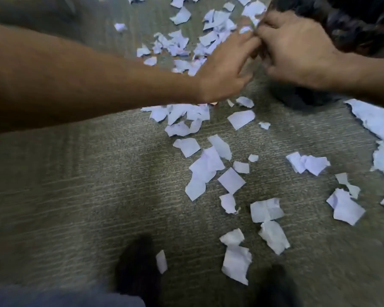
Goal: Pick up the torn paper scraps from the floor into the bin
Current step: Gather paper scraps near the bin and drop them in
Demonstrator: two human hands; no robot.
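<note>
Meeting above the grey carpet (75, 185), the left hand (226, 69) and right hand (297, 52) come together beside the black bin bag (350, 25), fingers curled and touching. A small torn scrap (245, 29) shows at their fingertips, though which hand pinches it I cannot tell through the blur. White torn paper scraps (208, 169) lie scattered across the floor, thickest beyond the hands. Two dark shoes (138, 262) sit at the bottom edge.
</note>
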